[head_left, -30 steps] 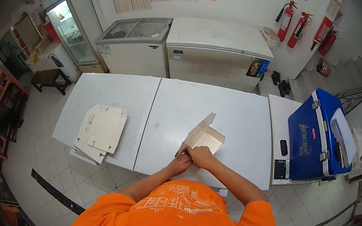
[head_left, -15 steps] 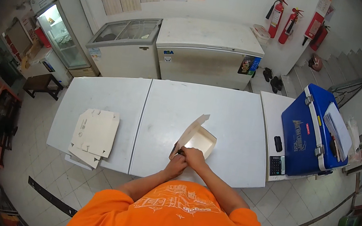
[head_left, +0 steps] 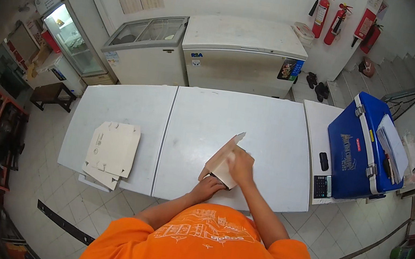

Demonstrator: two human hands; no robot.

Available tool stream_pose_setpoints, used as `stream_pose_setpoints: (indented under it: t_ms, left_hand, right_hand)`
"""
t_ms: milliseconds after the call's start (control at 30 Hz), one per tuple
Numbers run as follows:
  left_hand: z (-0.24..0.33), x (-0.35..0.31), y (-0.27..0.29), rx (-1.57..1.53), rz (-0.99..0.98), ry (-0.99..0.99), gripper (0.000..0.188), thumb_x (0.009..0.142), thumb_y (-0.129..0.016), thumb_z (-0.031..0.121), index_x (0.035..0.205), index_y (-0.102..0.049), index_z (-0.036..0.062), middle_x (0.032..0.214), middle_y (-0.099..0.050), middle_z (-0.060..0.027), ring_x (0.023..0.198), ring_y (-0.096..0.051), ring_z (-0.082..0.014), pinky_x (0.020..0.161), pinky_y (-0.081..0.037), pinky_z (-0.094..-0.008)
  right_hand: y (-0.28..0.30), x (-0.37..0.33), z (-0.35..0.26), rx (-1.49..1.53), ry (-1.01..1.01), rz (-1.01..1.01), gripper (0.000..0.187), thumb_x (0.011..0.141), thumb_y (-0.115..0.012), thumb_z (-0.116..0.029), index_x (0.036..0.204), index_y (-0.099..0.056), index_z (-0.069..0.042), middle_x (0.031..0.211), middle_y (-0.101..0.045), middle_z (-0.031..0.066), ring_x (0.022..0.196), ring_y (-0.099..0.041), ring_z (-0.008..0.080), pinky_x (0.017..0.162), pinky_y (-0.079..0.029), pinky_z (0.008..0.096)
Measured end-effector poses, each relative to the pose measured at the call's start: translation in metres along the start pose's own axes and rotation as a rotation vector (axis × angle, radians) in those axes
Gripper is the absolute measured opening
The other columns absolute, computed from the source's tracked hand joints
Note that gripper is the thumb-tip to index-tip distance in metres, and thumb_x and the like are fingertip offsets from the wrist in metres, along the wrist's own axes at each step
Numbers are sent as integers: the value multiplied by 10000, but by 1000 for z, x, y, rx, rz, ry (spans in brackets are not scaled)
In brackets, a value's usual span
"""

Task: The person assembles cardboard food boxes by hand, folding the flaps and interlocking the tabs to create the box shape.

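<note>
A small cream cardboard box, partly folded, sits near the front edge of the white table, with one tall panel raised along its left side. My left hand grips its near edge, fingers closed on the card. Over the right side of the box is my right hand, its fingers bent against the card and slightly blurred; it covers much of the inside. On the left part of the table lies a stack of flat cream cardboard blanks, out of reach of both hands.
A blue cool box stands on the right side table, papers tucked along its side. Beside it lie a calculator and a small black object. Beyond the white table stand a chest freezer and a glass-topped freezer.
My right hand has left the near corner and moved up and right over the box. My left hand has shifted slightly right along the near edge. The box's open inside is now largely covered.
</note>
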State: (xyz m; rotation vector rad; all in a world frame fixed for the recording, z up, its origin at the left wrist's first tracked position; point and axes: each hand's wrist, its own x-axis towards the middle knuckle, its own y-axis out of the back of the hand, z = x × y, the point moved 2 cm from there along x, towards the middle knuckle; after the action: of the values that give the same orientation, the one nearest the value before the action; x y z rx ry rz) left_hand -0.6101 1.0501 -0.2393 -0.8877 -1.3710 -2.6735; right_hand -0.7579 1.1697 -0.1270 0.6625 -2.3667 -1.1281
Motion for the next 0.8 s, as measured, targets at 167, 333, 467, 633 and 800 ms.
stream_pose_setpoints:
  t_ms: [167,333,467,633,800]
  left_hand:
    - [33,18,13,37,111,-246,266,862,-700,194,1114,-681,115,1039,-631,-85,1025,-583,-284,929,-453,-440]
    - [19,34,11,190,-251,62,318,872,-704,292,1131,-666,111,1088,-621,-90,1037,-572,-279,963,-433,-434]
    - [11,22,22,160,-201,35,356,845,-737,246,1159,-650,103,1129,-607,-124,1124,-564,-306,1017,-432,-449]
    - [-36,-23,103,304,188,278,413,784,-772,163,1175,-650,113,1236,-576,-131,1171,-529,-344,1031,-432,-488]
    - [-133,-118,191,1017,288,1229,635,871,-702,421,1366,-518,68,1409,-442,-253,1330,-382,-426,1102,-311,-552]
  right_hand:
    - [-28,31,70,-286,-19,101,297,923,-598,-189,1177,-600,-35,1130,-664,210,1043,-637,374,857,-512,515]
    - [-34,28,88,-276,-220,-152,180,957,-538,-192,1073,-635,-95,866,-715,186,827,-709,384,752,-550,511]
    - [-26,18,97,-272,-264,-180,180,964,-523,-183,1063,-639,-88,895,-716,195,853,-707,384,758,-550,512]
    - [3,-11,121,-229,-548,-45,201,908,-519,-121,1078,-609,-62,937,-717,214,894,-709,396,776,-560,515]
    - [11,-38,130,-18,-637,1,369,1007,-485,-321,1215,-611,-43,1034,-694,266,957,-674,444,832,-523,535]
